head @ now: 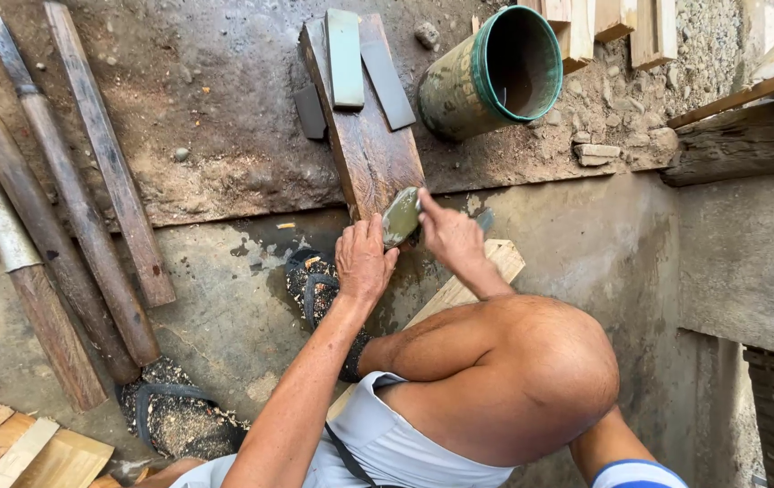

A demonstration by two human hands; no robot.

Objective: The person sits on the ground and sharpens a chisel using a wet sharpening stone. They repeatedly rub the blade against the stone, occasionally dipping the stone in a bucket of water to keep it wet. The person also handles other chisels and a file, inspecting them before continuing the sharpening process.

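Observation:
My left hand point(364, 262) and my right hand point(448, 237) meet at the near end of a dark wooden board point(370, 154) that slopes over a concrete ledge. Between them sits a greenish-grey flat stone point(400, 217), gripped from the left by my left fingers and from the right by my right fingers. A small grey tip point(485, 219) shows just past my right hand; I cannot tell what it belongs to. My bare knee point(531, 361) is below the hands.
Three flat sharpening stones point(344, 59) lie on the board's far end. A green-rimmed bucket point(495, 72) lies tipped at the back. Several long wooden handles point(89, 208) rest on the left. Sawdust-covered sandals point(314, 289) and a light plank point(459, 289) are beneath me.

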